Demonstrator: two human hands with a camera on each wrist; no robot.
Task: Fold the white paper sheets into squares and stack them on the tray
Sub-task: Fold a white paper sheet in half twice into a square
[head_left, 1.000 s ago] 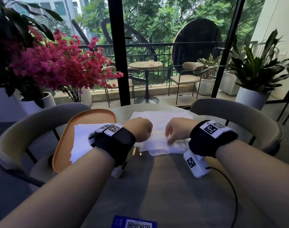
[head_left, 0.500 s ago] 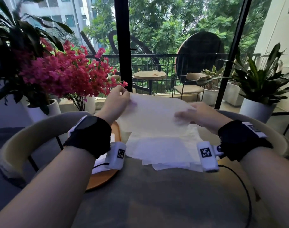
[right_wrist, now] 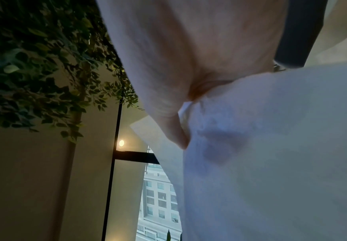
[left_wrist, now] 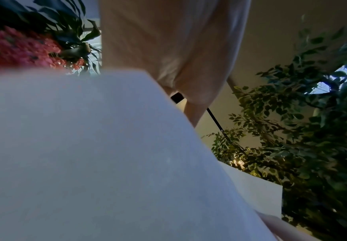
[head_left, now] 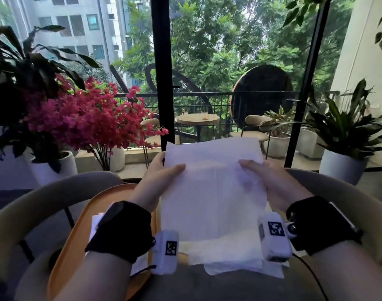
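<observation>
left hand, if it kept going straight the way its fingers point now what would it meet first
The left hand pinches the held white paper sheet, fingers pointing up and away. Past the sheet, the black window post seems to come first, though depth is unclear.

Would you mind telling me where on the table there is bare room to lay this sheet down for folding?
Bare grey table shows nearest the person, between the forearms and below the loose pile of sheets. Further out it is crowded: the pile fills the middle under the lifted sheet, pinched by left hand and right hand; the orange tray borders the left.
</observation>
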